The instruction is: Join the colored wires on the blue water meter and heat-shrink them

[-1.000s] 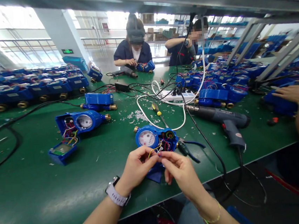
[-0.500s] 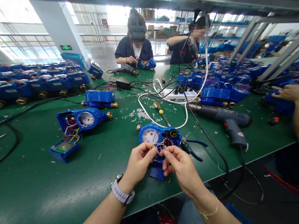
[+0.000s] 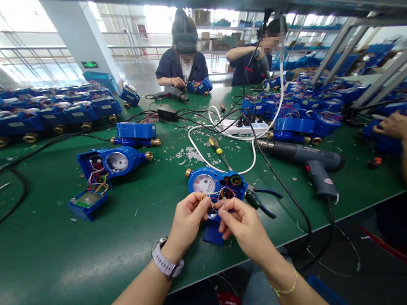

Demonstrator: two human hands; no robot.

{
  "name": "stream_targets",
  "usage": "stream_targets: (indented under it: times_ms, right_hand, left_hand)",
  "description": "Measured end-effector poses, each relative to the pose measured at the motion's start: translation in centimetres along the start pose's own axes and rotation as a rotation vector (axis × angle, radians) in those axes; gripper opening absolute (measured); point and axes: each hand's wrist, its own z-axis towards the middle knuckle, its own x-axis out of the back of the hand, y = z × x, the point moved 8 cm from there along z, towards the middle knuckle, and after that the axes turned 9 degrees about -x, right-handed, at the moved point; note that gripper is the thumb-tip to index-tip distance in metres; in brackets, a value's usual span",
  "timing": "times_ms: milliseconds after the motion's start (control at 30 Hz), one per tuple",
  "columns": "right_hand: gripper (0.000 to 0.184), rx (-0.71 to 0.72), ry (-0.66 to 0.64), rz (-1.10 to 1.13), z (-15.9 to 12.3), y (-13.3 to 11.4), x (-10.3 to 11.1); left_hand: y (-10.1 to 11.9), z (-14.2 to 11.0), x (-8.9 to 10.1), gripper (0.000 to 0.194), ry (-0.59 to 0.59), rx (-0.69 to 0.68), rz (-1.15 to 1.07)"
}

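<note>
Fingertips of the right hand [image 3: 244,223] have shifted slightly toward those of the left hand [image 3: 186,221] since half a second ago, while the blue water meter [image 3: 216,185] keeps its place on the green bench [image 3: 91,259], just beyond both hands. Left thumb and forefinger are pinched on thin wires [image 3: 213,198] at the near edge of the meter's uncovered compartment; the right thumb and forefinger also look closed on a strand, though which one is too small to make out. A pull with both hands could strain the leads where they enter the compartment, and since the strands lie so close together, two could be confused or tangled. The blue cover [image 3: 213,233] lies under the fingers and could snag a wire. Pliers [image 3: 269,192] rest close beside the meter, so a sideways nudge could knock them.
</note>
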Motion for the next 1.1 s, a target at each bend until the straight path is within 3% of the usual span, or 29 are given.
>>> stream_targets:
  times_ms: [300,600,733,900,1100]
  right_hand:
    - [0.028,-0.047,-0.068,0.083,-0.2,-0.4,1.2]
    - [0.028,-0.012,0.025,0.046,0.2,-0.4,2.0]
    - [0.026,0.006,0.003,0.019,0.2,-0.3,1.8]
    - [0.021,-0.009,-0.05,-0.172,0.2,-0.4,0.7]
    - [0.017,0.127,0.016,-0.367,0.3,-1.8,0.2]
  left_hand:
    - [0.1,-0.3,-0.6,0.04,-0.018,0.029,-0.022]
    - [-0.1,-0.4,-0.6,0.037,0.001,0.02,-0.087]
    - [-0.1,-0.3,-0.6,0.035,-0.007,0.011,-0.08]
    - [0.1,-0.2,-0.5,0.037,-0.023,0.019,-0.025]
    - [0.6,-0.3,-0.3,0.034,-0.033,-0.034,0.061]
